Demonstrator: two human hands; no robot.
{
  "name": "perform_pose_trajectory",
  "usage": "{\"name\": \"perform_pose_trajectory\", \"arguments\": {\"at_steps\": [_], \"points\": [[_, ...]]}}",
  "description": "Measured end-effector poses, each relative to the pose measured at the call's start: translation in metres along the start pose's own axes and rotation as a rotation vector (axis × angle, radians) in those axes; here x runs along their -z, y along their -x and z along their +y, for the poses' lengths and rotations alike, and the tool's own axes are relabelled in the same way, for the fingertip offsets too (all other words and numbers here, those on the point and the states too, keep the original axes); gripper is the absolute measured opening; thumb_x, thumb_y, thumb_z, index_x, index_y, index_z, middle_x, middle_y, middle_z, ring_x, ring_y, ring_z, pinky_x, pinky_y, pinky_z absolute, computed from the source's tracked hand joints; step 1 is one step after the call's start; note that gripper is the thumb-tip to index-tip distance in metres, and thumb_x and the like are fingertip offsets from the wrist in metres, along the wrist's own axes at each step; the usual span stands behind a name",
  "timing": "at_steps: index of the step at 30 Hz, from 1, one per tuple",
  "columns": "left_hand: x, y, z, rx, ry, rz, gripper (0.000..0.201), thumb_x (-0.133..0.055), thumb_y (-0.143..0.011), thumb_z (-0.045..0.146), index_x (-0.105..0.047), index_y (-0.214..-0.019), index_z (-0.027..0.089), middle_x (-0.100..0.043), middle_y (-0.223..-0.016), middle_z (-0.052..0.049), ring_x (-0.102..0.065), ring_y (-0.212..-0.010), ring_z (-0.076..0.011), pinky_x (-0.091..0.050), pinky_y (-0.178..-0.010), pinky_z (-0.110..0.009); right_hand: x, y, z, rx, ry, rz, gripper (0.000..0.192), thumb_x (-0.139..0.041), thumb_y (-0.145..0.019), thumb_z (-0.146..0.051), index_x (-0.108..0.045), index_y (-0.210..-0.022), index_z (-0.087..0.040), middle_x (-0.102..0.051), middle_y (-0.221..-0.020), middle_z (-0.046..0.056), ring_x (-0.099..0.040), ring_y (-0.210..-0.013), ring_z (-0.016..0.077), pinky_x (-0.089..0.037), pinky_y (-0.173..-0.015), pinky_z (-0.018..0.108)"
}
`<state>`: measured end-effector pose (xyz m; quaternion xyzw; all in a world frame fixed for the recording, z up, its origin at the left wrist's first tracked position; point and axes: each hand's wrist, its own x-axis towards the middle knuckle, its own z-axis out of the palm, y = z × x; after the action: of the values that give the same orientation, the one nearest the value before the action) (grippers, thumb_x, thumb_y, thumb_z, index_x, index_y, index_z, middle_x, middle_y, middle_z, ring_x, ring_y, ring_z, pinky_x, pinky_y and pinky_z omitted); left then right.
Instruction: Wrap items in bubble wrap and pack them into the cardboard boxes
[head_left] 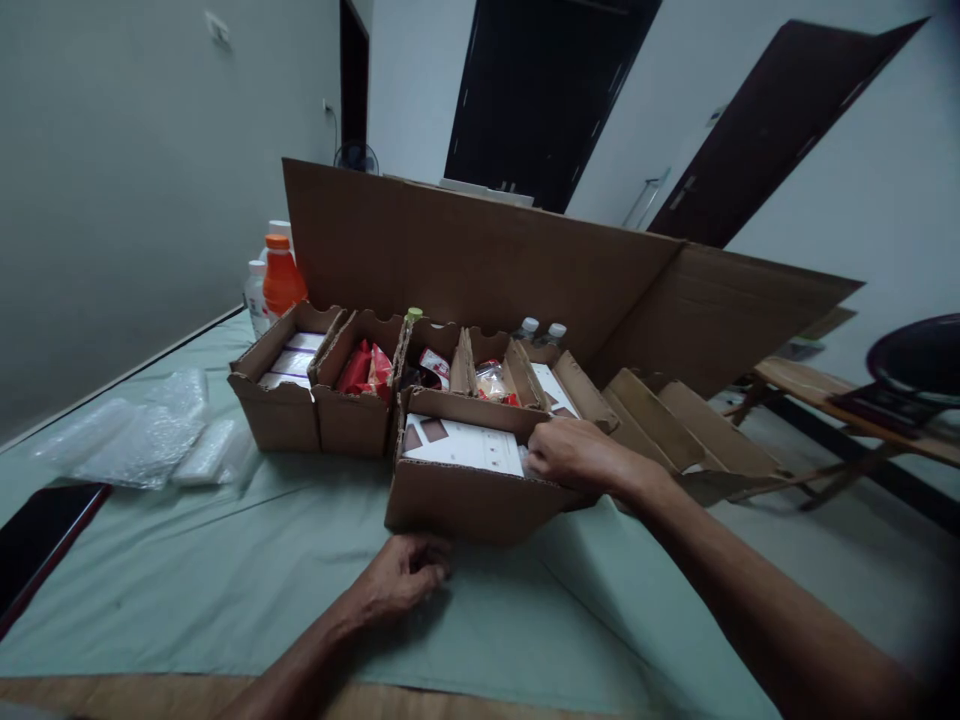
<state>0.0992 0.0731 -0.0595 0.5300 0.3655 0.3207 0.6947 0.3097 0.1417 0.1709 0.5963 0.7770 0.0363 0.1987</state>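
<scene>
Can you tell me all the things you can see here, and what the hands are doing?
Near cardboard box: one, brown, front centre, white printed sheet inside.
Open cardboard boxes: several, brown, row behind.
Red packets: some, in second box.
Orange bottle: one, behind the left box.
Cardboard sheet: one, brown, upright at back.
Plastic bags: clear, left on green cloth.
Left hand: on cloth, by box front.
Right hand: on box's right edge.

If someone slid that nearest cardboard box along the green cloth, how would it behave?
The cardboard box looks stiff-walled, so it would probably slide whole. Low and wide, it seems unlikely to tip. The green cloth may bunch before it. The right hand rests on its rim; the left hand sits at its base.
</scene>
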Motion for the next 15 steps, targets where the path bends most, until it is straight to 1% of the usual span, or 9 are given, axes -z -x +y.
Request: {"name": "perform_pose_trajectory", "arguments": {"at_steps": [2,4,5,7,9,10,12,14,15], "points": [[0.000,0.001,0.000,-0.001,0.004,0.001,0.053,-0.074,-0.074,0.047,-0.069,-0.111,0.009,-0.068,-0.094,-0.011,-0.056,-0.071,-0.0136,-0.041,-0.056,-0.023,0.001,0.006,0.003,-0.004,-0.033,0.026,0.030,-0.052,-0.087,-0.021,-0.076,-0.071,-0.016,-0.076,-0.077,0.012,-0.068,-0.069,0.0210,-0.034,-0.056,0.029],[0.001,0.004,0.002,0.000,0.006,0.029,0.052,-0.074,-0.074,0.047,-0.069,-0.110,0.010,-0.068,-0.093,-0.011,-0.059,-0.070,-0.0146,-0.043,-0.055,-0.024,-0.003,0.019,0.011,-0.029,-0.108,0.116,0.033,-0.046,-0.090,-0.020,-0.077,-0.081,-0.018,-0.078,-0.087,0.009,-0.070,-0.076,0.0206,-0.039,-0.060,0.028],[0.003,0.008,0.004,-0.005,-0.002,0.062,0.050,-0.074,-0.074,0.047,-0.069,-0.108,0.010,-0.069,-0.092,-0.011,-0.060,-0.071,-0.0154,-0.044,-0.056,-0.024,-0.007,0.028,0.017,-0.054,-0.188,0.211,0.034,-0.044,-0.092,-0.021,-0.078,-0.087,-0.020,-0.079,-0.092,0.008,-0.071,-0.080,0.0206,-0.042,-0.063,0.028],[0.009,0.019,0.009,-0.034,-0.034,0.185,0.045,-0.072,-0.076,0.047,-0.070,-0.104,0.011,-0.071,-0.089,-0.010,-0.063,-0.074,-0.0179,-0.048,-0.061,-0.027,-0.023,0.051,0.029,-0.131,-0.416,0.484,0.033,-0.045,-0.093,-0.030,-0.077,-0.096,-0.022,-0.079,-0.098,0.006,-0.072,-0.084,0.0215,-0.047,-0.068,0.029],[0.019,0.032,0.016,-0.090,-0.080,0.362,0.042,-0.069,-0.079,0.049,-0.070,-0.102,0.013,-0.073,-0.090,-0.011,-0.066,-0.081,-0.0214,-0.052,-0.071,-0.031,-0.046,0.074,0.040,-0.240,-0.645,0.763,0.030,-0.052,-0.090,-0.041,-0.076,-0.097,-0.024,-0.079,-0.094,0.005,-0.072,-0.083,0.0228,-0.051,-0.071,0.030],[0.024,0.037,0.021,-0.124,-0.112,0.458,0.043,-0.067,-0.080,0.050,-0.070,-0.103,0.014,-0.074,-0.093,-0.011,-0.067,-0.087,-0.0236,-0.053,-0.078,-0.034,-0.060,0.083,0.044,-0.292,-0.729,0.852,0.030,-0.056,-0.088,-0.045,-0.076,-0.095,-0.024,-0.079,-0.092,0.005,-0.072,-0.082,0.0231,-0.052,-0.072,0.031],[0.036,0.044,0.031,-0.189,-0.196,0.624,0.049,-0.067,-0.079,0.051,-0.067,-0.115,0.017,-0.072,-0.111,-0.013,-0.066,-0.102,-0.0280,-0.052,-0.091,-0.041,-0.090,0.091,0.044,-0.350,-0.878,0.905,0.032,-0.061,-0.084,-0.049,-0.075,-0.098,-0.024,-0.078,-0.093,0.006,-0.072,-0.083,0.0238,-0.054,-0.074,0.033],[0.042,0.041,0.041,-0.239,-0.269,0.705,0.064,-0.067,-0.078,0.050,-0.057,-0.133,0.020,-0.062,-0.137,-0.014,-0.059,-0.119,-0.0313,-0.047,-0.102,-0.046,-0.118,0.085,0.035,-0.327,-1.006,0.824,0.043,-0.067,-0.078,-0.051,-0.072,-0.109,-0.022,-0.078,-0.102,0.007,-0.072,-0.089,0.0258,-0.057,-0.077,0.035],[0.043,0.037,0.046,-0.257,-0.289,0.703,0.072,-0.068,-0.078,0.050,-0.049,-0.142,0.021,-0.053,-0.147,-0.014,-0.054,-0.127,-0.0325,-0.043,-0.106,-0.048,-0.130,0.078,0.027,-0.293,-1.060,0.760,0.051,-0.069,-0.075,-0.052,-0.070,-0.115,-0.021,-0.077,-0.108,0.009,-0.072,-0.094,0.0274,-0.057,-0.080,0.037]]}}
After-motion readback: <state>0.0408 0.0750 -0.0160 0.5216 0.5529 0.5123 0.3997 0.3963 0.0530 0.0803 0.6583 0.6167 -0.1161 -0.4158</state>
